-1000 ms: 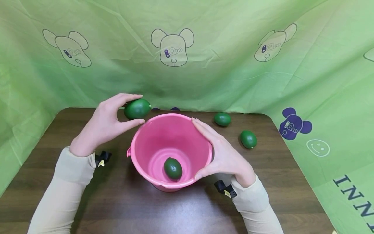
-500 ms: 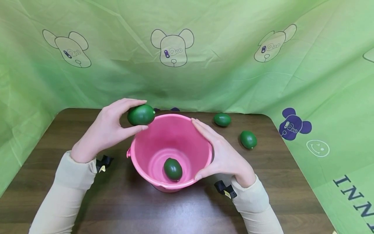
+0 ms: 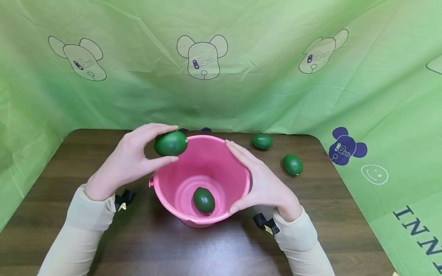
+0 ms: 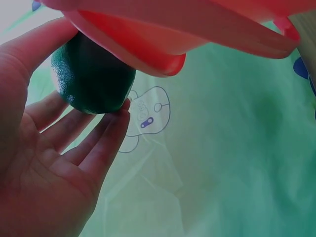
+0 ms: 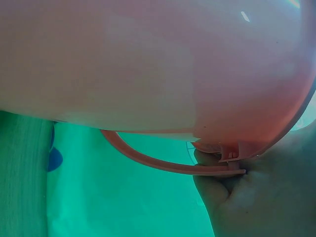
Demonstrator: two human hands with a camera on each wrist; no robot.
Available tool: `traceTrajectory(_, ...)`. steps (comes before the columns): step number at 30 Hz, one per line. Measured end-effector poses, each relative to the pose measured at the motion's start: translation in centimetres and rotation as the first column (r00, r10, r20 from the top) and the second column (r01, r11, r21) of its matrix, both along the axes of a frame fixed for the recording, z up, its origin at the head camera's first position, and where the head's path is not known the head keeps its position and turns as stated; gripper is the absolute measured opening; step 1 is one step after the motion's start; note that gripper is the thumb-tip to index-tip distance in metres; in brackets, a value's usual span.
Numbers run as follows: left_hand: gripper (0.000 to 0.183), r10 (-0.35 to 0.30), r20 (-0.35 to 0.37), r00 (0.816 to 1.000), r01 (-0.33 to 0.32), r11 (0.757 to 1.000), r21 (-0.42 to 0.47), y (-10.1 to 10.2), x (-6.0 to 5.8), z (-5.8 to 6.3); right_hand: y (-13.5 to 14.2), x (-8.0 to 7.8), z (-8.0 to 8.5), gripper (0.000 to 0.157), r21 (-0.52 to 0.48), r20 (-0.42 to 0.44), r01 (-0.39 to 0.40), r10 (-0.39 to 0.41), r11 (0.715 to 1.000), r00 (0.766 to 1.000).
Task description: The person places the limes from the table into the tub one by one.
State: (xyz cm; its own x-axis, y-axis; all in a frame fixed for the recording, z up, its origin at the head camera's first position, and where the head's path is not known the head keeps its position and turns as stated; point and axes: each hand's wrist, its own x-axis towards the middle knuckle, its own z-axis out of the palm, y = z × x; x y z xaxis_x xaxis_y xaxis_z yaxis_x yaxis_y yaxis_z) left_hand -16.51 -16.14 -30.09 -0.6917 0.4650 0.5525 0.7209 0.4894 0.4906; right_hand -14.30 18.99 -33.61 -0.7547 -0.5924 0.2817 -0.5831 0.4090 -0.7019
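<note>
A pink bucket stands upright on the table, with one dark green lime on its floor. Thumb and fingers of my left hand pinch another green lime above the bucket's far-left rim. From below, the left wrist view shows that lime close to the bucket's rim. My right hand grips the bucket's right side, its thumb at the near rim and its fingers along the far right. The right wrist view has the bucket's wall and its handle beside the hand.
Two more green limes lie on the dark wooden table right of the bucket: one near the back edge, the other farther right. A green printed cloth hangs behind the table and along both sides.
My left hand has moved right and nearer with its lime, from beside the bucket to over its far-left rim. The right hand and bucket have stayed put.
</note>
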Motion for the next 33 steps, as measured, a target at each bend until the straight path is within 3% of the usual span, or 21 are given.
traceTrajectory(9,0.071,-0.03,-0.006,1.0,0.03,0.999,0.018,0.4,0.6,-0.3,0.1,0.1,0.0,0.145,0.003,-0.007,0.0,0.0,1.0,1.0)
traceTrajectory(20,0.07,-0.121,-0.002,0.993,0.121,0.992,0.033,1.1,1.4,-0.5,0.0,0.0,-0.1,0.145,0.003,-0.017,-0.004,0.004,1.0,1.0)
traceTrajectory(33,0.069,-0.139,-0.012,0.99,0.14,0.99,0.035,1.4,1.9,-1.1,0.0,0.1,-0.1,0.146,0.005,-0.026,0.001,-0.001,1.0,1.0)
